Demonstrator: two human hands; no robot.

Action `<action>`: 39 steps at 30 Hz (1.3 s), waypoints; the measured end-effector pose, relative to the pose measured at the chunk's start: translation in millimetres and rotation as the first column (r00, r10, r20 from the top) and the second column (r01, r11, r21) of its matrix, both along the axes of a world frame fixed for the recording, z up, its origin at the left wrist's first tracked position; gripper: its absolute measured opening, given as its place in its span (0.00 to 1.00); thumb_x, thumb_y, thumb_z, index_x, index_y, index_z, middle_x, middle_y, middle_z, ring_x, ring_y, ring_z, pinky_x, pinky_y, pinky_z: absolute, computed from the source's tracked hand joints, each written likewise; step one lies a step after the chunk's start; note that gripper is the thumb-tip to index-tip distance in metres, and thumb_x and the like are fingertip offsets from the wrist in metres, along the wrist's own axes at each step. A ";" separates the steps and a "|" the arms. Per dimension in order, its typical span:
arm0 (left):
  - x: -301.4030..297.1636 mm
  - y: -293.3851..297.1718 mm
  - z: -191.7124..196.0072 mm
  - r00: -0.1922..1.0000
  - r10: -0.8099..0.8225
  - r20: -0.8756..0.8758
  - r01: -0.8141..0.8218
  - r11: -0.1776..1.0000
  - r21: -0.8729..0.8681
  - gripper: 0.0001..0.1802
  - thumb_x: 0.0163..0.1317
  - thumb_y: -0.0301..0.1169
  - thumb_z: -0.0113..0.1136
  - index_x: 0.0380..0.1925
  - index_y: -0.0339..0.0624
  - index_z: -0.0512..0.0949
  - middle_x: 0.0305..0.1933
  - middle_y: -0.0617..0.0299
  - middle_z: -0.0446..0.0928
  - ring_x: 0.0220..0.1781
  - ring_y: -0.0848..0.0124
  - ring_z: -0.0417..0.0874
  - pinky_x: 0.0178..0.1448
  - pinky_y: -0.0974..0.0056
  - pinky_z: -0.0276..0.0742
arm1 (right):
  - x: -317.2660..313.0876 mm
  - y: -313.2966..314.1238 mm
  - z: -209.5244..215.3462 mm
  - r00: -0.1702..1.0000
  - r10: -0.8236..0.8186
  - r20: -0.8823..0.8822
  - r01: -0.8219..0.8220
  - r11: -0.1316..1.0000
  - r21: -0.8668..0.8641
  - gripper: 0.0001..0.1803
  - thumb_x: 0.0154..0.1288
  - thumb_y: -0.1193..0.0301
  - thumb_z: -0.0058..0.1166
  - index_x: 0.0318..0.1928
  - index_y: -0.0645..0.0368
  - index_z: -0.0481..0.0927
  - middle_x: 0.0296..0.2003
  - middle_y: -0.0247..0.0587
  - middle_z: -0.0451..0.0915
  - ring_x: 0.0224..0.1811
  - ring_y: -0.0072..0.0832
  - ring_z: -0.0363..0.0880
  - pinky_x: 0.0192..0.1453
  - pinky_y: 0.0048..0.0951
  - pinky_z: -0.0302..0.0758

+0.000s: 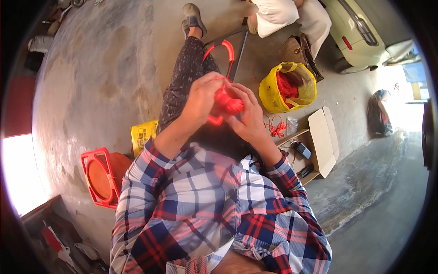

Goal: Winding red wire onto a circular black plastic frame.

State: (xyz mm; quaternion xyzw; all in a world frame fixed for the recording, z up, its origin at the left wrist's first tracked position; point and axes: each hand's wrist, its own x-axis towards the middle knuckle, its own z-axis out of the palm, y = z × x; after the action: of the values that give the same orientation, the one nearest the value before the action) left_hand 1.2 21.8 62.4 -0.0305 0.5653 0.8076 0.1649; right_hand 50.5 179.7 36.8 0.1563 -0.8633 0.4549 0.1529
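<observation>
A bundle of bright red cord [228, 101] sits between my two hands, in front of my chest and over my lap. My left hand [202, 98] has its fingers curled at the upper left of the bundle, pinching a thin strand that runs across the top. Around the bundle's right side, my right hand [248, 112] closes with fingers and thumb. Some of the cord is hidden behind the fingers, and its exact shape is blurred. To the right, a yellow bag [267, 93] stands upright with more red cord [286, 86] inside.
Loose red cord [276, 129] and a clear plastic packet [291, 125] lie by an opened cardboard box [323, 141] holding a dark device [302, 150]. Ahead stand a black metal frame with a red curved tube [229, 49], a brown handbag [292, 50] and another person's pale trousers [315, 20]. An orange-red stool [104, 176] is left.
</observation>
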 end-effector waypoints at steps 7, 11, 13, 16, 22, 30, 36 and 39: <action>-15.5 -4.6 -32.3 0.976 -0.201 0.084 0.216 0.939 -0.266 0.09 0.64 0.32 0.51 0.31 0.38 0.75 0.22 0.69 0.68 0.16 0.81 0.63 0.19 0.73 0.57 | 36.2 85.7 53.6 0.921 0.378 -0.092 -0.090 -0.023 -0.996 0.09 0.63 0.66 0.44 0.39 0.57 0.70 0.18 0.26 0.62 0.18 0.19 0.61 0.33 0.30 0.67; -9.9 -4.3 -70.9 0.993 -0.112 -0.038 0.091 0.926 -0.366 0.10 0.64 0.33 0.51 0.31 0.37 0.75 0.25 0.66 0.72 0.15 0.80 0.63 0.19 0.74 0.56 | 59.0 155.5 73.6 0.977 0.160 -0.140 -0.148 0.039 -0.988 0.08 0.67 0.66 0.46 0.33 0.55 0.67 0.18 0.25 0.62 0.18 0.15 0.58 0.29 0.23 0.58; -7.3 -5.4 -60.0 0.981 -0.083 0.176 0.126 0.961 -0.246 0.12 0.64 0.35 0.51 0.32 0.37 0.75 0.28 0.62 0.75 0.13 0.79 0.64 0.18 0.74 0.57 | 58.0 160.0 48.6 0.996 0.070 -0.050 -0.052 0.029 -0.998 0.10 0.67 0.63 0.45 0.32 0.56 0.69 0.19 0.26 0.62 0.18 0.17 0.59 0.28 0.25 0.58; -8.6 -6.9 -60.3 0.947 -0.191 0.258 0.257 0.933 -0.251 0.13 0.63 0.37 0.49 0.33 0.38 0.76 0.29 0.58 0.78 0.12 0.78 0.65 0.17 0.74 0.57 | 34.2 110.6 -1.2 0.956 0.037 0.291 0.290 0.016 -0.957 0.11 0.66 0.64 0.47 0.35 0.59 0.74 0.21 0.29 0.67 0.20 0.19 0.62 0.27 0.26 0.62; -21.2 -3.9 -73.4 0.853 -0.322 0.411 0.349 0.937 0.011 0.15 0.63 0.36 0.44 0.33 0.39 0.77 0.25 0.54 0.80 0.11 0.77 0.64 0.16 0.74 0.55 | 2.0 22.1 -63.5 0.738 0.345 0.580 0.406 0.459 -0.790 0.08 0.64 0.68 0.51 0.38 0.59 0.79 0.22 0.29 0.73 0.22 0.17 0.70 0.26 0.22 0.65; -10.0 -4.4 -66.6 0.822 -0.276 0.498 0.267 0.959 0.092 0.16 0.62 0.36 0.44 0.36 0.37 0.79 0.24 0.50 0.79 0.11 0.77 0.64 0.16 0.72 0.53 | 25.4 37.8 -40.1 0.693 0.280 0.665 0.374 0.648 -0.663 0.02 0.58 0.75 0.59 0.31 0.57 0.79 0.23 0.28 0.76 0.20 0.16 0.70 0.24 0.21 0.63; -9.2 -3.4 -52.4 0.789 -0.214 0.576 0.146 0.976 0.163 0.19 0.57 0.36 0.47 0.40 0.34 0.79 0.21 0.52 0.77 0.11 0.80 0.62 0.15 0.75 0.54 | 49.2 60.8 -63.1 0.761 0.306 0.572 0.411 0.455 -0.790 0.03 0.59 0.76 0.56 0.32 0.56 0.75 0.21 0.27 0.71 0.18 0.16 0.68 0.23 0.21 0.64; -5.2 -3.0 -52.1 0.765 -0.240 0.598 0.167 0.970 0.176 0.18 0.58 0.35 0.46 0.40 0.33 0.78 0.22 0.51 0.78 0.11 0.80 0.63 0.16 0.76 0.56 | 49.8 72.9 -77.3 0.741 0.222 0.634 0.476 0.493 -0.729 0.02 0.61 0.74 0.54 0.33 0.57 0.75 0.21 0.27 0.70 0.18 0.16 0.67 0.23 0.22 0.64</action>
State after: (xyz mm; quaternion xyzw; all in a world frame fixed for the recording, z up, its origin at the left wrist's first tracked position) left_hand -4.0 18.8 10.2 -0.2206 0.4343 0.7613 0.4279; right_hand 100.3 252.6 -40.4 -0.1815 -0.5214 0.8310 -0.0679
